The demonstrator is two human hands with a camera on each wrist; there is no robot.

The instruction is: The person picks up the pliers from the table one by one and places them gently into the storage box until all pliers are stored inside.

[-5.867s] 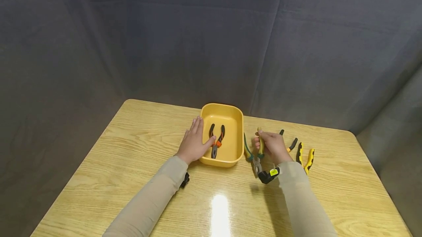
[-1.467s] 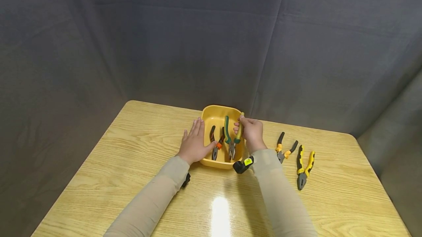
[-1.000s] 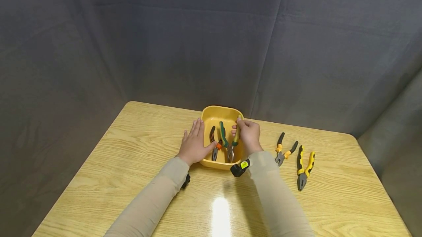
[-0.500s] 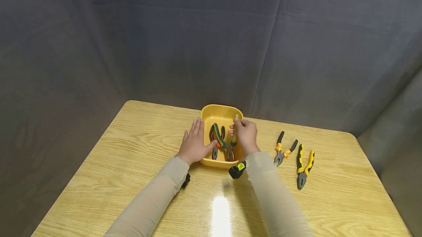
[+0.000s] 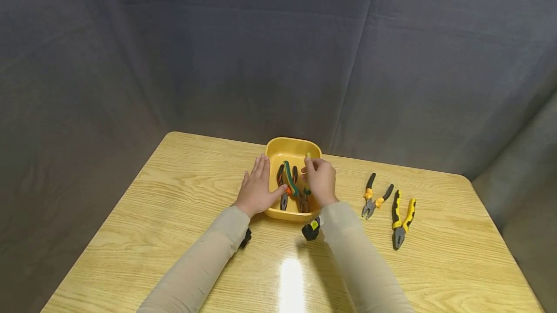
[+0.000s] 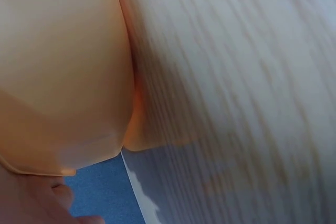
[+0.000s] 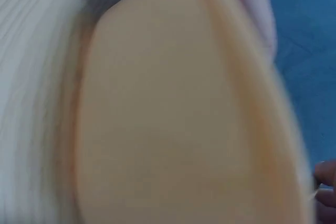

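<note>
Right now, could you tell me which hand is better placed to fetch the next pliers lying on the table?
The right hand: both loose pliers lie on its side, while the left hand rests against the yellow tray.

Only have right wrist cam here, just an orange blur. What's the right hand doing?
Observer: In the head view the right hand holds green-handled pliers by one handle, inside the yellow tub.
Operator: Anything else in there?
Observer: Orange-and-black pliers, partly under the green ones.
Operator: Left hand?
Observer: The left hand lies flat against the tub's left wall, thumb over the rim.
Operator: More tools out?
Observer: Two more pliers lie on the table, right of the tub.
</note>
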